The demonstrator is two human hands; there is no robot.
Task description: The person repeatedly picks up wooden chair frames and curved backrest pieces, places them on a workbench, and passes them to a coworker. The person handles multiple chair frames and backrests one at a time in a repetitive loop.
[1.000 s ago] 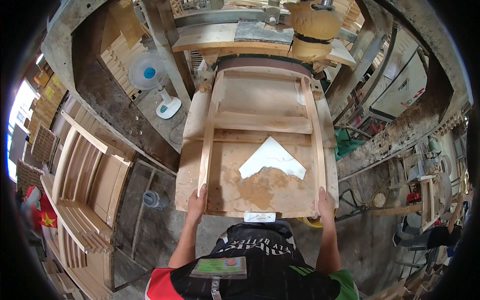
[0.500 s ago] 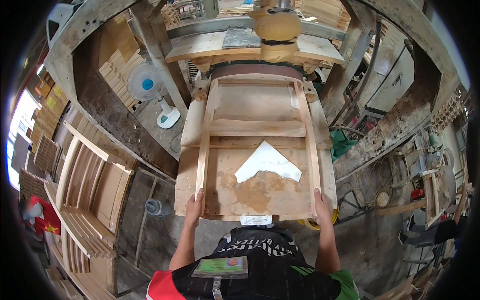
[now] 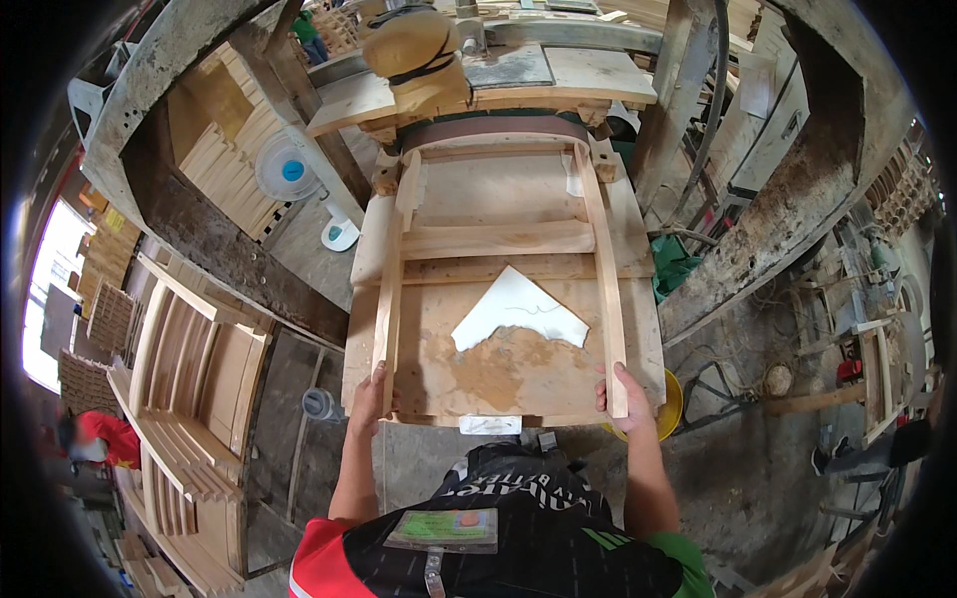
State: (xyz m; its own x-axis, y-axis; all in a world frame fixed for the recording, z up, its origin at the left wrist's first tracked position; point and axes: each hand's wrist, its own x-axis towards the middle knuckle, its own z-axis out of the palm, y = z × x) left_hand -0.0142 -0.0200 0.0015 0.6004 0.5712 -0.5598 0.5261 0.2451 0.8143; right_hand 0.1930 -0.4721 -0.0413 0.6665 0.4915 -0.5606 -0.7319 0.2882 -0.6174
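A pale wooden frame [image 3: 498,240] lies on the worktable board [image 3: 469,394] in front of me. It has two long side rails, a crosspiece and a curved far rail. My left hand [image 3: 369,401] is closed round the near end of the left side rail. At the right side rail's near end, my right hand [image 3: 630,399] grips with the thumb on top and fingers on the inner side. The curved far rail sits against, or very close to, a brown sanding belt [image 3: 469,131]; contact cannot be made out. Between the side rails lies a white angular sheet [image 3: 523,307].
Heavy metal machine posts [image 3: 224,214] flank the board. A yellowish rounded part with a dark band [image 3: 414,55] is above the far side. Curved wooden pieces [image 3: 184,369] are stacked at left, near a standing fan [image 3: 289,169]. A yellow bucket [image 3: 670,404] stands right, and a person in red [image 3: 110,439] far left.
The whole view has shifted, and the banded yellowish part now appears farther left. The frame's near end looks slightly farther left on the board. Both hands keep hold; more of the right rail's end shows.
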